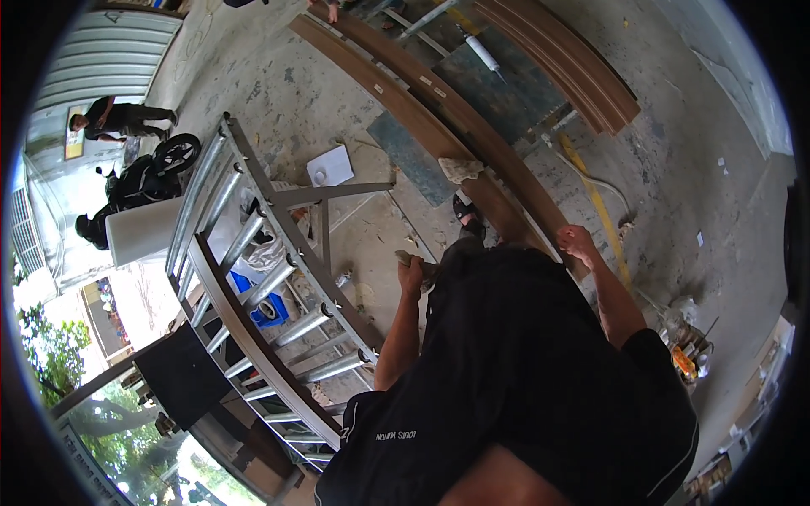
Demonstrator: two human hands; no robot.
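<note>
My left hand (410, 277) is closed around a crumpled tan rag (403, 255), low beside my leg. On my right, my right hand (577, 243) has its fingers curled at the near end of a long brown board (481, 126), at its right edge. Another long brown board (380, 76) runs alongside it on the left, with a narrow gap between them. A second bunched rag (461, 170) lies on that left board near my foot. At the far end, another person's hand (332, 13) touches the boards.
Several brown boards (565, 63) are stacked at the far right. A white sealant tube (481, 52) lies beyond the boards. To my left stands a metal rack (278, 202) bearing a curved brown strip (232, 295). A person (126, 118) and a motorcycle (139, 177) are farther left.
</note>
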